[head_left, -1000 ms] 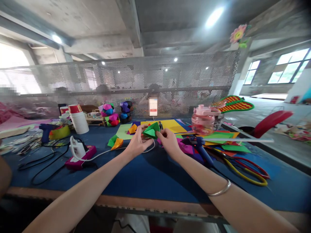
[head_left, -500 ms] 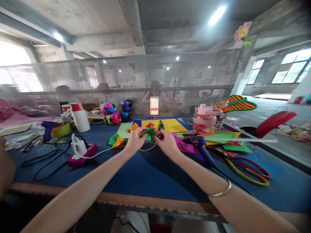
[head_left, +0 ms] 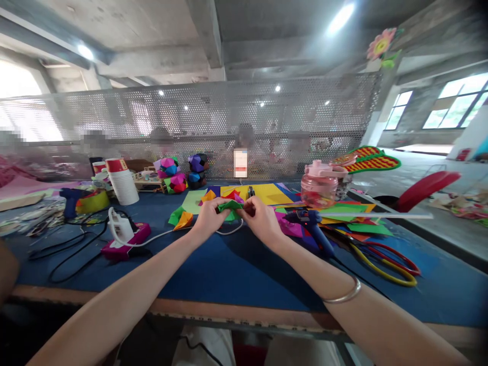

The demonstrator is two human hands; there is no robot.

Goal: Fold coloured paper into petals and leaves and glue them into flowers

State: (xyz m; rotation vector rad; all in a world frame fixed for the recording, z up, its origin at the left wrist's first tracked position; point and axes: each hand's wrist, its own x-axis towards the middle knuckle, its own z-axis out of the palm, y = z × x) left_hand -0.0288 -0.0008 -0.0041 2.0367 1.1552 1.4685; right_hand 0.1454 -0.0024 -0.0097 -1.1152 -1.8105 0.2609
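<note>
silver bangle on the right forearm, nearest thing of note. blue tabletop beneath both arms. to the right, scissors with one yellow loop and one red; to the left, a magenta power strip with a white plug in it. blue glue gun near the right hand, small red light showing. green folded paper held between the hands, above the table: left hand clamps its left end, thumb against fingers; right hand pinches the right end (contact partly hidden by the fingers). orange folded piece and a green one left of the left hand. yellow sheet lies behind. farther: pink-lidded jug, many-coloured paper balls, upright phone, grey perforated screen.
</note>
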